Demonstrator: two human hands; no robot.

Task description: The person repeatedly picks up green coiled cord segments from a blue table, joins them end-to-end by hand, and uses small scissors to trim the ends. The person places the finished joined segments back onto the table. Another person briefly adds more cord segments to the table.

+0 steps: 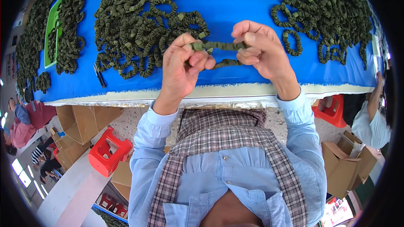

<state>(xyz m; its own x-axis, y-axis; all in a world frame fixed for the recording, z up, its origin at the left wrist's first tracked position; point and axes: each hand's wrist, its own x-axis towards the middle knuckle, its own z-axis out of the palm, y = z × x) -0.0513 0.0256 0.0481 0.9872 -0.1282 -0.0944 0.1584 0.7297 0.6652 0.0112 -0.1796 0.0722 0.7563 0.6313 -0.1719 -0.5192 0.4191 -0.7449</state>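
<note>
Between my hands, above the blue tabletop, a dark green gathered fabric hair tie (224, 46) is stretched into a long loop. My left hand (182, 65) pinches its left end, where a small lighter green tab shows near the fingertips. At the other end, the fingers of my right hand (265, 50) are closed round the band. To the left lies a large heap of similar hair ties (134, 21), reaching close to my left hand. Another heap of hair ties (332, 17) is on the right, with one separate hair tie (292, 43) near my right wrist.
A light green tray (49, 42) sits at the far left among more hair ties. Small dark snips (99, 75) lie near the table's front edge. Red plastic stools (108, 152) and cardboard boxes (86, 122) stand below. Other people (372, 120) are at both sides.
</note>
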